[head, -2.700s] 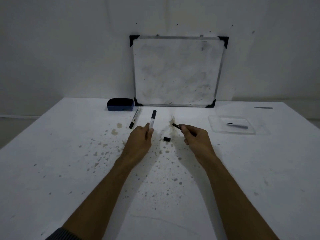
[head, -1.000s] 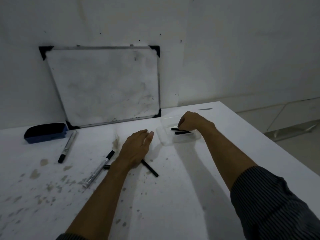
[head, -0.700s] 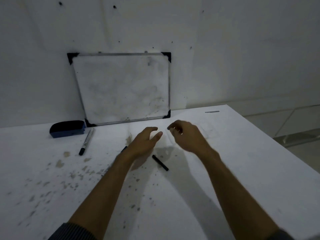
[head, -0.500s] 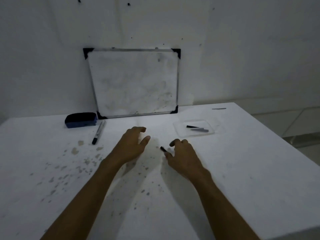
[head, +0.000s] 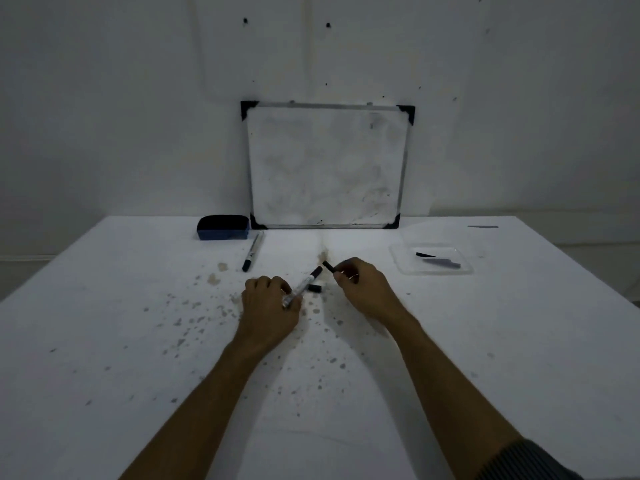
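Table (head: 104,341): white, speckled with dark stains, thickest in front of the whiteboard (head: 325,164).
Whiteboard: metal frame, black corner caps, smudged grey, leaning on the wall. No legible writing on it.
Clear tray (head: 464,270): front-right of the whiteboard, dark sticks lying in it.
Blue eraser (head: 223,227): just left of the whiteboard's lower-left corner.
Left hand (head: 268,306): in front of the whiteboard, fingers curled round a marker (head: 304,284). The marker has a pale silvery barrel and its black end is tilted up toward the whiteboard. Barrel print is too small to read.
Right hand (head: 360,289): in front of the whiteboard's centre, pinching a short black stick (head: 329,266). The stick's free end is near the marker's black end, not touching it.
Spare marker (head: 252,251): lying in front of the whiteboard's lower-left corner.
Small black cap (head: 314,288): on the table in front of the whiteboard's centre.
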The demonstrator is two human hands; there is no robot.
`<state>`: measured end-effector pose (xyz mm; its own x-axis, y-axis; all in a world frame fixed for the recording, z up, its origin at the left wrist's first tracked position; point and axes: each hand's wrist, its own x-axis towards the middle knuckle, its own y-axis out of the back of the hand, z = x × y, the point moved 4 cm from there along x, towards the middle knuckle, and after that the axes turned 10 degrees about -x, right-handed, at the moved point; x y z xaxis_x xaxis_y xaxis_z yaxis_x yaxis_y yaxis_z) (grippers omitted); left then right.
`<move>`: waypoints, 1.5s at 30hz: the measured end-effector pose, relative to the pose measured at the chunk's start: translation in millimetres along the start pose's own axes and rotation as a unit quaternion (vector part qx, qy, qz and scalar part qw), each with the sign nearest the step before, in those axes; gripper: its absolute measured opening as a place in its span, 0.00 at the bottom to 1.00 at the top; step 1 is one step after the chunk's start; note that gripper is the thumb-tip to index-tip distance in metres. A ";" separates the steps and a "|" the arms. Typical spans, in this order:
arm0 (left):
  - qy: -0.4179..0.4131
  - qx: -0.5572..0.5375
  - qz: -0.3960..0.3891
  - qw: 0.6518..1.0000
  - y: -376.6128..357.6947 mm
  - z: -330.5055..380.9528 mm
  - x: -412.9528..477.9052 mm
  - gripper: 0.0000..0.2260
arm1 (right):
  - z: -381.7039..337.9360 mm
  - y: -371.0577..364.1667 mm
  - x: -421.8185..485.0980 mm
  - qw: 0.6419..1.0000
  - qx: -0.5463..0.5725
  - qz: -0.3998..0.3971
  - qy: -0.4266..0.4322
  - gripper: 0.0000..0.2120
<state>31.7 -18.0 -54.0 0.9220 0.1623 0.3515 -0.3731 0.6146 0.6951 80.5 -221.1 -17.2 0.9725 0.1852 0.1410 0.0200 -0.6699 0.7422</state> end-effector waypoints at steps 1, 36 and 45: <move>-0.005 0.002 0.007 1.000 1.1 0.3 -1.0 0.10 | -0.2 -2.1 -0.6 0.999 0.031 -0.008 0.002 0.10; 0.112 -0.479 -0.167 0.855 8.2 28.2 12.7 0.10 | 14.0 -17.0 -10.3 0.819 0.560 -0.018 -0.126 0.11; 0.083 -0.469 -0.196 0.857 9.3 28.9 10.1 0.15 | 15.6 -23.3 -10.1 0.796 0.584 -0.047 -0.151 0.11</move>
<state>34.5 -33.0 -25.9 0.9887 -0.1385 0.0579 0.1437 0.9846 -0.0992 73.8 -218.6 -46.1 0.9619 0.2110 -0.1737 0.1265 -0.9072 -0.4013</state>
